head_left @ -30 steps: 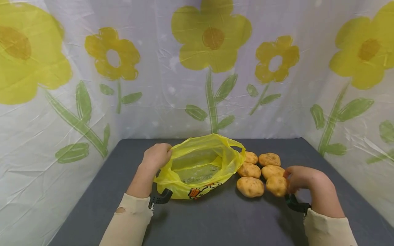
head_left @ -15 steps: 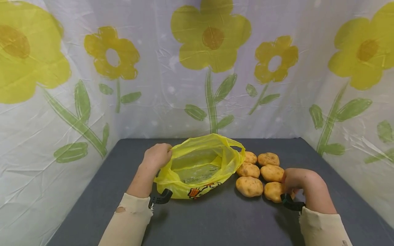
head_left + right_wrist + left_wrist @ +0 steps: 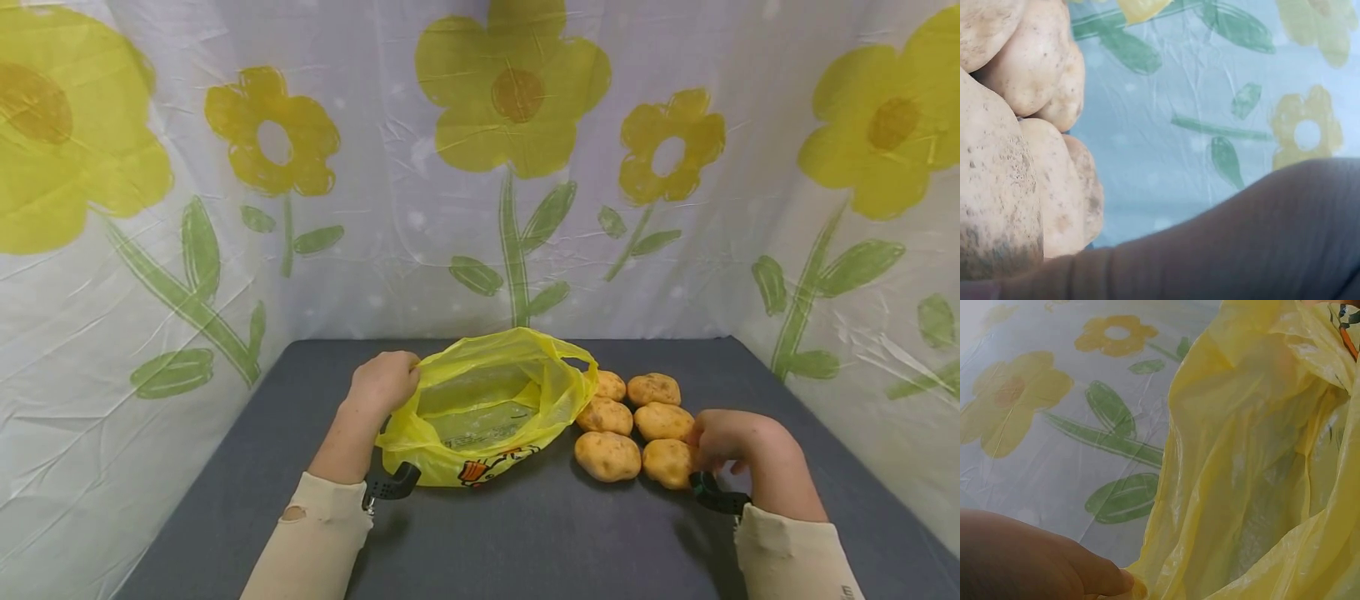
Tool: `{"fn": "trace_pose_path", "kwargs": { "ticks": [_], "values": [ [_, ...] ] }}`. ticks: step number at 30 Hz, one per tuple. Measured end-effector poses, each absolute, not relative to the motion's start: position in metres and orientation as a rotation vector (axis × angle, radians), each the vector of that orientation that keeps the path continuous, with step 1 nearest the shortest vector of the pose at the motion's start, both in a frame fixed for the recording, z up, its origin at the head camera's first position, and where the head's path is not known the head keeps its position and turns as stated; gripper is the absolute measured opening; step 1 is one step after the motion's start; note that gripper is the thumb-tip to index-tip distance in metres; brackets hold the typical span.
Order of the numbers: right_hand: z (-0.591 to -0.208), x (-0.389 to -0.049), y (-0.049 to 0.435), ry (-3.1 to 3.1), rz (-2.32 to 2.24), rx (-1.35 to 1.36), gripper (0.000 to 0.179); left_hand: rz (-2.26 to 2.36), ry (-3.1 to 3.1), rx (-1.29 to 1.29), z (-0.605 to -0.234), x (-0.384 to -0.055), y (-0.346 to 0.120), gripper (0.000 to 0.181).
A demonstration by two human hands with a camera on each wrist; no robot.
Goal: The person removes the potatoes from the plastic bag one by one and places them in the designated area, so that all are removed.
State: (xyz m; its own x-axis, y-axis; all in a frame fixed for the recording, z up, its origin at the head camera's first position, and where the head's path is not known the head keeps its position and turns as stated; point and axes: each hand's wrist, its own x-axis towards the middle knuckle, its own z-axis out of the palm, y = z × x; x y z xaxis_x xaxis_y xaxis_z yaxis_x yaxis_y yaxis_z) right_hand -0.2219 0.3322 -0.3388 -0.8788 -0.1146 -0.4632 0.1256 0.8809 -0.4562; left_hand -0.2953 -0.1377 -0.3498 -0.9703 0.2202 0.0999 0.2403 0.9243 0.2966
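A yellow plastic bag [image 3: 480, 400] stands with its mouth wide on the dark table. My left hand [image 3: 385, 382] pinches its left rim; in the left wrist view the thumb [image 3: 1100, 575] presses on the plastic [image 3: 1210, 487]. To the right of the bag, several potatoes lie in two columns. My right hand [image 3: 731, 437] grips the front right potato [image 3: 667, 463] from its right side, with some fingers hidden behind the wrist. The right thumb [image 3: 1054, 278] lies along this potato [image 3: 994, 187] in the right wrist view. Another potato [image 3: 608, 456] sits just left of it.
More potatoes stand behind, among them a middle right one [image 3: 663, 422] and a back right one [image 3: 654, 388]. The back left ones are partly covered by the bag's edge. A flower-printed curtain [image 3: 375, 250] encloses the dark table [image 3: 495, 542] at the back and sides.
My right hand has shifted the front right potato slightly toward me and left, away from the middle right one, then barely back. The left hand and the bag stay in place.
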Motion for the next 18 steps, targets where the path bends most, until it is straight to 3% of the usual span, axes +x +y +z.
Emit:
{"fn": "trace_pose_path", "kwargs": {
  "ticks": [5, 18],
  "values": [
    [-0.3397, -0.2264, 0.3331, 2.570, -0.618, 0.005, 0.042, -0.477, -3.021, -0.354, -0.3493, -0.2953, -0.1377, 0.023],
    [-0.3317, -0.2204, 0.3234, 2.595, -0.576, -0.006, 0.055, -0.497, -3.061, -0.341, -0.3549, -0.2899, -0.1402, 0.023]
  ]
}}
